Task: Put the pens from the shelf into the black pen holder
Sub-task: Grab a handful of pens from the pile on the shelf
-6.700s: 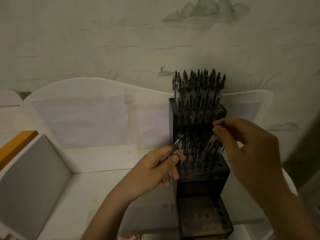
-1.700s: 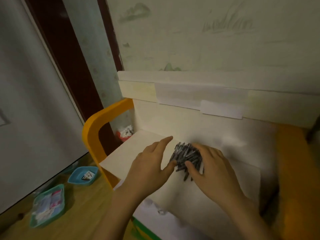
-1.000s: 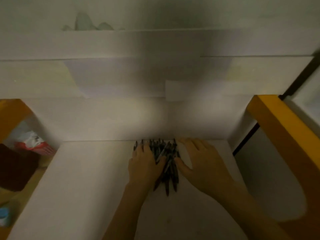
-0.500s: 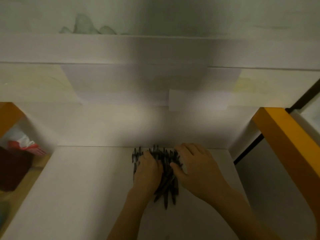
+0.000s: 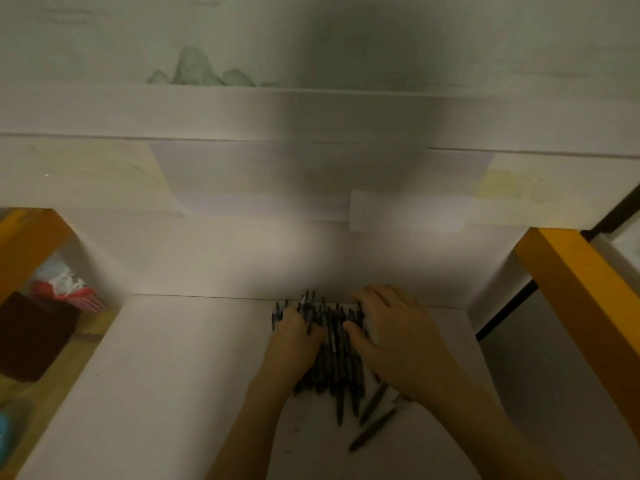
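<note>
Two pens have slipped loose; both hands' grip, left hand and right hand, clutches the pile.

The shelf looks smooth, matt white – painted board. The pens look like dark plastic; at three o'clock, an orange panel – smooth.

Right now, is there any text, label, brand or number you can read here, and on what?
None can be read.
pens: any print on the barrels is too small and dim to tell.
paper sheets taped above the shelf: they look blank.
red packet at left: too blurred to read.
</note>
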Demonstrator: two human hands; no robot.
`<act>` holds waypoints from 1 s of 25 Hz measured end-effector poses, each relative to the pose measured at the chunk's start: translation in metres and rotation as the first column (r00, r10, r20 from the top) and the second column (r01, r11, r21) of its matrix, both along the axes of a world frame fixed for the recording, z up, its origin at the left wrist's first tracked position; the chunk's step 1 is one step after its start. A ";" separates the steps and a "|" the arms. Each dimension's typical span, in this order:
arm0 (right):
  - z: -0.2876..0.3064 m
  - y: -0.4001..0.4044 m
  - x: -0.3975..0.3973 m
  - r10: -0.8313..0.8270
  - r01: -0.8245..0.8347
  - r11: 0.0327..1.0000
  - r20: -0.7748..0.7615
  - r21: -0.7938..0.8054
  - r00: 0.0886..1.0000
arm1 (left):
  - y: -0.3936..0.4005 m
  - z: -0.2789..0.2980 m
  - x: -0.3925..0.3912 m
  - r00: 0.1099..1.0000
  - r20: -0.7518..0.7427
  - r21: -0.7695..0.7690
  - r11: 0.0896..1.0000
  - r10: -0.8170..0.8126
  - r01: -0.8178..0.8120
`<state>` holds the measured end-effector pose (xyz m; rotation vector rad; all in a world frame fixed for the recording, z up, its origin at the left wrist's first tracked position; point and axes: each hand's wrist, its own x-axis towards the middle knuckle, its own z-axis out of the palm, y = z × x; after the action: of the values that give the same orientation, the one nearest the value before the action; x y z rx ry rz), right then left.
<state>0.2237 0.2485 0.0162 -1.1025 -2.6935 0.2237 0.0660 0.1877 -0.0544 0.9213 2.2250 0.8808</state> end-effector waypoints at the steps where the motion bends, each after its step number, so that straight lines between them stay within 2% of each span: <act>1: 0.002 -0.002 -0.001 -0.001 0.001 1.000 -0.004 0.006 1.000 | -0.003 0.003 -0.003 1.000 0.012 0.002 1.000 -0.014 0.014; 5: 0.013 -0.016 -0.003 -0.002 0.003 0.999 -0.014 0.043 1.000 | -0.016 0.023 -0.008 0.997 0.066 0.104 0.994 -0.051 0.044; 11: 0.040 -0.049 0.010 -0.052 0.062 0.993 -0.097 0.098 0.994 | -0.048 0.065 -0.006 0.995 0.019 0.250 0.964 -0.100 0.092; 14: 0.060 -0.062 0.025 -0.081 0.093 0.985 -0.085 0.148 0.993 | -0.058 0.089 0.005 0.983 0.053 0.327 0.933 -0.176 0.149; 18: 0.092 -0.080 0.061 -0.148 0.171 0.956 -0.112 0.240 0.983 | -0.070 0.135 0.044 0.944 0.039 0.438 0.855 -0.328 0.279; 22: 0.125 -0.089 0.116 -0.206 0.254 0.913 -0.178 0.318 0.962 | -0.070 0.182 0.098 0.878 0.151 0.527 0.788 -0.454 0.317; 25: 0.146 -0.091 0.178 -0.241 0.314 0.883 -0.239 0.349 0.941 | -0.068 0.213 0.156 0.842 0.121 0.580 0.726 -0.526 0.369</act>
<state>0.4012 0.1579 0.1619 -1.2492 -2.2434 -0.2290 0.2223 0.1195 0.1584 1.4222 1.4118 1.3215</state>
